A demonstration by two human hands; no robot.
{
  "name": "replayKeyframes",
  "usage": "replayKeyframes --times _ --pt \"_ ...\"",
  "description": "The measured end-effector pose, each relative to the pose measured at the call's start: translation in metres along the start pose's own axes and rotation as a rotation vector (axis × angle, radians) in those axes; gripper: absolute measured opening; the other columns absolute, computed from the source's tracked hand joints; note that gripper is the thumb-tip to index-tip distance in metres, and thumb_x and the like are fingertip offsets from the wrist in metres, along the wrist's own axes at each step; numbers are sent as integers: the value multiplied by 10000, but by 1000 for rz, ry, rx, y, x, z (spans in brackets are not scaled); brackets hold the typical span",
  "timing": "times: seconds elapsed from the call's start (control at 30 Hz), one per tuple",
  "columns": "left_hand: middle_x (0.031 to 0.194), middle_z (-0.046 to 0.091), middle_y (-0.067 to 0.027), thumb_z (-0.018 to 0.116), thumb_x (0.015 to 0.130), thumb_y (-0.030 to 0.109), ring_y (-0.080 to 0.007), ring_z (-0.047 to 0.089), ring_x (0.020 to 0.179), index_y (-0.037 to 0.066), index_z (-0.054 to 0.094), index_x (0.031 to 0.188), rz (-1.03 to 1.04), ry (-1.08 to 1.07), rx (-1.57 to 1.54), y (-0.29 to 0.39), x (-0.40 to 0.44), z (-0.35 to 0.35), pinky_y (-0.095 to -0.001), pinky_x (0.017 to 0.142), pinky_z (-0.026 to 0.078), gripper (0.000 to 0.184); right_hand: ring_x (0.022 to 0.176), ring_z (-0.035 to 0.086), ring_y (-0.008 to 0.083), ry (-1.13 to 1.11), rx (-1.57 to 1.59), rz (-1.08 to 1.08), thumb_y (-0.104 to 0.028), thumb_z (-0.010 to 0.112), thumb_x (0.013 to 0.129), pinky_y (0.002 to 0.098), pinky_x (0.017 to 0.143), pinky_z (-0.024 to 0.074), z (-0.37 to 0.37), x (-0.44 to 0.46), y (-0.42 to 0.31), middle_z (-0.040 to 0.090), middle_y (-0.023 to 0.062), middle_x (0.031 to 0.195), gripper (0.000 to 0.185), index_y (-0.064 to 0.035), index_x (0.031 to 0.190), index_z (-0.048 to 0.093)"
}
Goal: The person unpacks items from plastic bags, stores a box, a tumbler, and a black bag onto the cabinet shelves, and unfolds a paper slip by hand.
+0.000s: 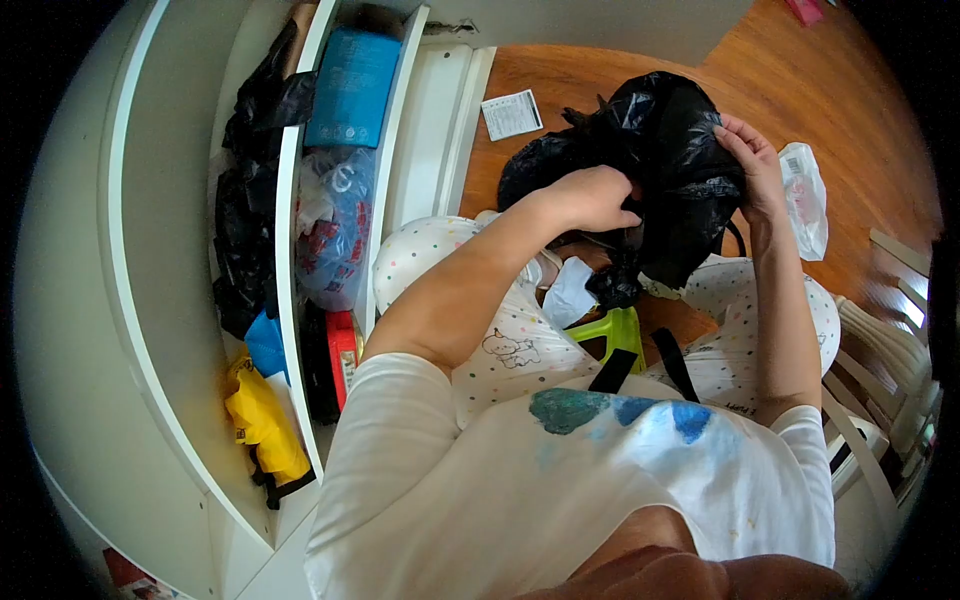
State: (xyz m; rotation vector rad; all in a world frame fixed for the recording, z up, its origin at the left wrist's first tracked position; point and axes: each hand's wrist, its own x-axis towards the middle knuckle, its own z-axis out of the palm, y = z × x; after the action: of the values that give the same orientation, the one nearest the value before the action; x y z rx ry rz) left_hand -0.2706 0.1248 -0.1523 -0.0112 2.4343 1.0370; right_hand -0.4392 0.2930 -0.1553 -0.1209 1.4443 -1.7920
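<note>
Evidently, the black plastic bag (690, 170) is lying between both hands, directly ahead of the seated person's lap, and neither hand is standing clear of it. Its longer bulk is running roughly away from the body, from a bunched lower end near the green stool (625, 335) to a rounded far end, while a looser lobe is spreading leftward beyond the left wrist. The left hand (595, 200) is reaching across to the middle, so it is sitting nearer the bunched end; its fingers are curling at the folds (their tips are partly hidden, so I cannot tell whether they are closing on plastic). The right hand (755, 165) is pinching the right-hand edge narrowly between thumb and fingers. Past that hand, a white packet (803, 200) is lying on the wooden floor (850, 110), apart from the bag.
</note>
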Motion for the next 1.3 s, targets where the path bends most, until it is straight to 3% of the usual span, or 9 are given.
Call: replayKeyframes --times 0.2,0.27,0.43,0.53,0.73,0.93,1.07,1.1,1.3 --pt "873 626 -185 578 748 295 -338 595 840 62 650 913 -275 14 413 -1 -13 -29 -410 743 479 294 728 607 97 -100 -24 -65 -74 603 817 210 665 493 3 -17 -34 641 47 870 214 7 1014 589" --pt "878 628 -174 593 723 199 -334 597 847 71 632 926 -410 408 106 1 -17 -39 -399 737 481 244 726 605 92 -133 -34 -73 -78 602 817 209 665 492 0 -21 -42 641 44 871 214 7 1013 590" --pt "1113 556 -124 771 593 125 -273 535 1042 103 481 1187 -28 822 -112 -6 -12 -54 -367 904 423 662 767 588 66 -282 -135 -66 -90 638 794 186 719 474 0 -33 -48 633 19 888 245 -5 1019 592" --pt "1295 401 -152 795 548 142 -319 339 1238 117 365 1306 241 613 -59 7 -11 -47 -385 1047 273 872 778 582 45 -458 -113 7 -100 679 764 169 725 466 4 -36 -40 630 12 895 303 -4 1032 576" --pt "1148 537 -133 692 577 5 -284 498 1101 53 562 1066 350 479 -261 0 8 -17 -331 937 392 508 750 578 26 -763 -128 184 -119 702 740 145 657 460 10 -44 -52 629 17 888 325 1 1006 559" --pt "995 606 -68 621 660 -37 -166 561 946 31 576 1029 40 515 -420 -12 13 -22 -281 824 450 377 754 555 19 -677 -93 52 -134 655 785 134 645 429 0 -34 -49 609 -11 894 289 -12 1025 549" --pt "929 562 -58 673 690 72 -163 570 790 30 519 1061 262 201 -1023 -5 4 -28 -280 712 473 404 728 553 15 -718 -129 65 -122 646 794 127 630 426 0 -34 -52 608 -22 847 246 -16 996 554" --pt "996 546 -79 674 765 279 -203 583 840 35 448 1150 103 45 -1078 -3 -3 -34 -322 715 489 509 716 551 13 -730 -145 78 -109 646 792 125 625 425 1 -34 -54 606 -25 828 225 -16 978 558" --pt "1022 548 -95 512 857 476 -219 532 998 86 490 1114 -206 -257 -1362 7 -2 -31 -410 733 509 467 634 505 -9 -749 -300 174 -33 642 779 125 578 395 38 -54 -45 570 -59 715 117 -30 881 584"
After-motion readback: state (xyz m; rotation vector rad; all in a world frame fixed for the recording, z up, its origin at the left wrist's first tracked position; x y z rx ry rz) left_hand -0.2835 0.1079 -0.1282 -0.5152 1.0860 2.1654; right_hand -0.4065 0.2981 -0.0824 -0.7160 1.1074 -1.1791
